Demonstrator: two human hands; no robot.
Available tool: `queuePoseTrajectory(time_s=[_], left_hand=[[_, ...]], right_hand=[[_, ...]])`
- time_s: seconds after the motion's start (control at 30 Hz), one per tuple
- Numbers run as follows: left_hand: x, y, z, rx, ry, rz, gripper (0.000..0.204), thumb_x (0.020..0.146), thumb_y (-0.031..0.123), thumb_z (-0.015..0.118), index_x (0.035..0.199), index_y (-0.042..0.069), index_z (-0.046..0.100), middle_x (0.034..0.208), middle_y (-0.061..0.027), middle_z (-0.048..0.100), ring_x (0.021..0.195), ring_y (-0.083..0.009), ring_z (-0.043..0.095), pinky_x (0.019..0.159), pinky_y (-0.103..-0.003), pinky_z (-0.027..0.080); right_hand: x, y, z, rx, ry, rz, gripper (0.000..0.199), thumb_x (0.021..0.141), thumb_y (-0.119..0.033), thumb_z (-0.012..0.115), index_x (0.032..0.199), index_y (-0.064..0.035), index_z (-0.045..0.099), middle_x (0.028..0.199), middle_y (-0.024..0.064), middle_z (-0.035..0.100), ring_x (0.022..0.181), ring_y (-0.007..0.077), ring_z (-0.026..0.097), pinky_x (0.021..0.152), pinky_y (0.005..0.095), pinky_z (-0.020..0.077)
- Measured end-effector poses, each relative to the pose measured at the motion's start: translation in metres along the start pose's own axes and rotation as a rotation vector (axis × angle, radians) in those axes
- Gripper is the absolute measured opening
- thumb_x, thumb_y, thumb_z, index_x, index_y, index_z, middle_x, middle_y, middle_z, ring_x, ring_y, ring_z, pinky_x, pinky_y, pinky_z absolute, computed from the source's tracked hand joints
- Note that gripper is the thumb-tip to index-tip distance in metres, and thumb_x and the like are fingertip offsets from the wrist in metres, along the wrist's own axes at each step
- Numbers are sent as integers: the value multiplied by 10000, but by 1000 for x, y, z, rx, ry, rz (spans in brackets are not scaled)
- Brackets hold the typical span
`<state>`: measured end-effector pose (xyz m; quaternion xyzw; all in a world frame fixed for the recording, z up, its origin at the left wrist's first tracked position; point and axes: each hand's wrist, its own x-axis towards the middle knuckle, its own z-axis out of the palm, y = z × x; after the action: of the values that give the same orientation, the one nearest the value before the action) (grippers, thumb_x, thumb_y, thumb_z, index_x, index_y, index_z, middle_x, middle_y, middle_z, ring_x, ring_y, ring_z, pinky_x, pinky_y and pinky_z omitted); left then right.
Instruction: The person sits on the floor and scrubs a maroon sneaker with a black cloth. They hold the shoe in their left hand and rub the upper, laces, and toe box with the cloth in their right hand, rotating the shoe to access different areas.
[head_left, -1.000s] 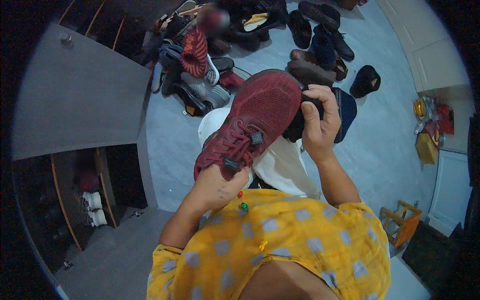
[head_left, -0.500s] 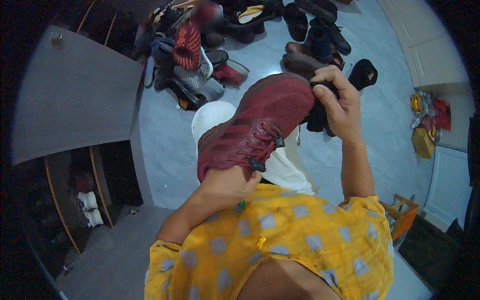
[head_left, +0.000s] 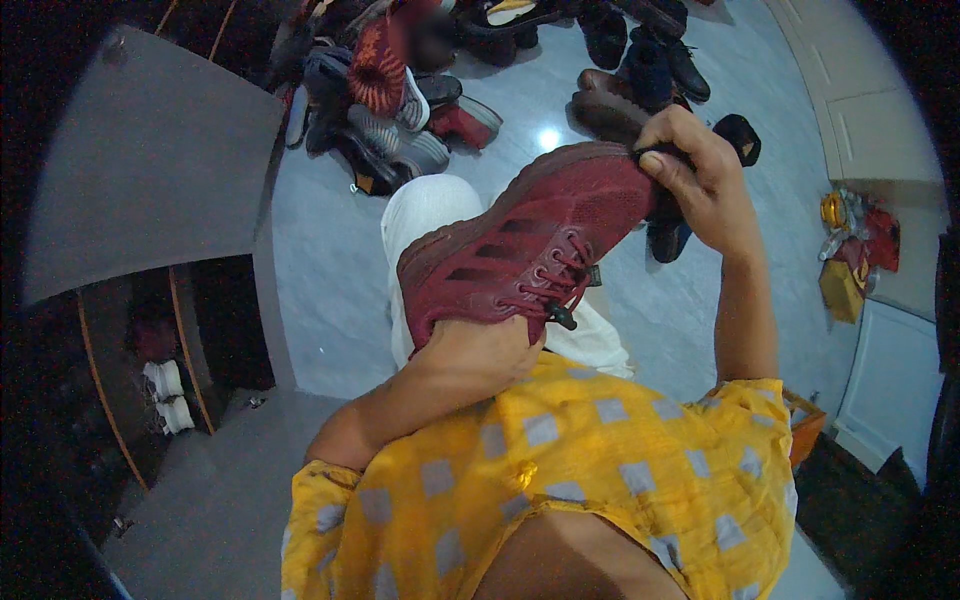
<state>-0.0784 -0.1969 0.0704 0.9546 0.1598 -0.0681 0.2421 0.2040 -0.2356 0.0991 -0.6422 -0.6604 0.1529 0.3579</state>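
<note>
A maroon lace-up sneaker [head_left: 540, 235] is held up over my lap, its toe to the upper right and its side turned upward. My left hand [head_left: 480, 350] is closed at the heel end, its fingers partly hidden by the shoe's collar. The laces [head_left: 565, 270] hang loosely, with a black toggle [head_left: 562, 316] on them. At the toe, my right hand [head_left: 700, 175] pinches a soft-looking black piece [head_left: 662, 155], perhaps cloth, against the shoe's tip. Most of that piece is hidden behind the fingers and the toe.
Piled shoes [head_left: 400, 150] lie on the floor ahead, with more dark shoes [head_left: 650, 75] farther right. A grey cabinet [head_left: 160, 170] with shelves stands left, white shoes [head_left: 170, 395] in it. A wooden stool [head_left: 805, 430] and colourful bags [head_left: 850, 260] are at right.
The sneaker has rolled a little, showing more of its side and sole edge. My right hand has moved slightly right and up along with the toe. The view has shifted somewhat.
</note>
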Motion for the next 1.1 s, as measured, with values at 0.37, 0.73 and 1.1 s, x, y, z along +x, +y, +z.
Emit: queuePoseTrajectory(time_s=[0.37,0.73,1.1], left_hand=[[12,12,-16,-281,-232,-371,432,883,384,558,781,-21,669,699,-236,638,640,-419,642,655,-505,536],[8,13,-8,-305,-52,-271,306,852,287,552,768,10,652,670,-216,624,592,-377,642,563,-495,528],[10,8,-3,-367,124,-316,309,819,263,530,788,-17,656,674,-229,618,596,-377,639,569,-472,523]], right_hand=[[54,-32,33,-304,-346,-291,126,789,-119,641,869,-34,592,861,127,574,833,341,598,713,426,485],[87,-69,107,-235,-877,-372,181,783,-155,674,865,-9,607,866,145,617,864,346,620,751,432,494],[79,-67,64,-311,-744,-277,154,781,-112,662,888,-22,600,900,149,607,865,357,606,754,435,480]])
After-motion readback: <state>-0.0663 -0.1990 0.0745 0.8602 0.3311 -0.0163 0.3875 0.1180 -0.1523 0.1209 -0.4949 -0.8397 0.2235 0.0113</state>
